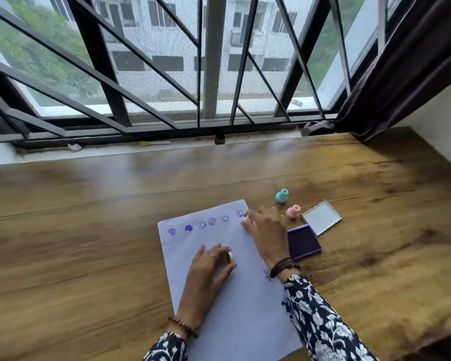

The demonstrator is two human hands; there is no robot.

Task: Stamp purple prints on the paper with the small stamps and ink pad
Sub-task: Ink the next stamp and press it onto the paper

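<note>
The paper (pixel 245 295) lies at lower centre of the frame, thin and apt to slide, so the left hand (pixel 208 269) rests on it, fingers curled round a small stamp (pixel 230 257). The right hand (pixel 264 230) pinches another pale stamp (pixel 246 218) at the sheet's upper right edge. I count six purple prints in the top row (two hearts, four smileys). A teal stamp (pixel 282 196) and a pink stamp (pixel 293 211) stand right of centre, light and best pinched at the waist. One ink pad (pixel 303 242) lies open.

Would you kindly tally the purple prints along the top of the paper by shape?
Solid purple heart prints: 2
Purple smiley-face prints: 4
Total: 6, in one row across the top of the white paper sheet; a faint mark near the right wrist is too unclear to count.
</note>
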